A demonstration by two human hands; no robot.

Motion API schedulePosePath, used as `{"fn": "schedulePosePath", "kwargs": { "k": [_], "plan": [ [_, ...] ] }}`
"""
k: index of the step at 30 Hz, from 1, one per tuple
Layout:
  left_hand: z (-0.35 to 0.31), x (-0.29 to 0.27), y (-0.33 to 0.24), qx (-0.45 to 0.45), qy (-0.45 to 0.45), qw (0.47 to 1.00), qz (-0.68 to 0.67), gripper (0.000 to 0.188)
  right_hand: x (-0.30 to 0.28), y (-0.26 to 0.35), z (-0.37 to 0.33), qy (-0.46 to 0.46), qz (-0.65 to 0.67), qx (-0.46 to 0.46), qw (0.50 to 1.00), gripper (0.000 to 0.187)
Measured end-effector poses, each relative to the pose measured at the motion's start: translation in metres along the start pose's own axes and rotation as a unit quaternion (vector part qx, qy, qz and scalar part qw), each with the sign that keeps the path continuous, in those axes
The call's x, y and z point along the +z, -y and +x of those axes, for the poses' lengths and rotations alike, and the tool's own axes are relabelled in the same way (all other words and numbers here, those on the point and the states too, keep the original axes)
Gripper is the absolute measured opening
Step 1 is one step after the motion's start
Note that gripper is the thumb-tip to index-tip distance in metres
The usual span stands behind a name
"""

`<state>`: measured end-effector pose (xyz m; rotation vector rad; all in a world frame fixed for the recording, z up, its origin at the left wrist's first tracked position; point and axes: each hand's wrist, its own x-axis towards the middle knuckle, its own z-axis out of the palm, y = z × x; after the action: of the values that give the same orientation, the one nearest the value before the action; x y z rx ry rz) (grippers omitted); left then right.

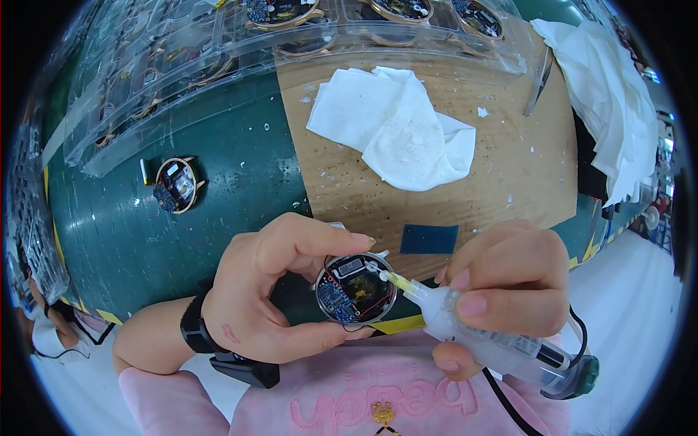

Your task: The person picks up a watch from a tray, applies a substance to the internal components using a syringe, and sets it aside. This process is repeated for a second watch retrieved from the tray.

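Watch case — in left hand

A green worktable stands above pale floor.

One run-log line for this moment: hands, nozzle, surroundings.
left hand: pinching open watch case | right hand: gripping syringe dispenser | yellow nozzle: at case's right edge, contact unclear | beyond: white cloth, blue rectangle on cardboard

The watch at my lower centre has a shiny metal rim; my syringe is smooth, translucent plastic. At upper centre I see creased, matt cloth on matt, flecked cardboard. The tabletop, left, looks smooth and glossy, the trays, upper left, clear, shiny plastic.
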<state>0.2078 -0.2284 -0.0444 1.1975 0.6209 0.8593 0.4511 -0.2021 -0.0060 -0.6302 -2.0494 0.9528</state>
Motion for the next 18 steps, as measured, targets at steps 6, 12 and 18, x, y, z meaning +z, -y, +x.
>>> {"fn": "schedulePosePath", "kwargs": {
  "k": [6,12,18],
  "plan": [
    [0.0004,0.0008,-0.0007,0.018,-0.009,1.0,0.013,0.06,0.0008,-0.0011,-0.0014,-0.007,-0.006,-0.021,1.0,0.043],
    [0.0003,-0.0007,-0.0026,0.015,-0.004,0.999,0.045,0.059,0.0004,0.0007,-0.0017,-0.004,-0.012,-0.015,1.0,0.043],
    [0.0005,-0.0008,-0.0026,0.008,0.0,0.999,0.046,0.058,0.0009,0.0014,-0.0011,-0.007,-0.012,-0.009,1.0,0.044]
  ]
}}
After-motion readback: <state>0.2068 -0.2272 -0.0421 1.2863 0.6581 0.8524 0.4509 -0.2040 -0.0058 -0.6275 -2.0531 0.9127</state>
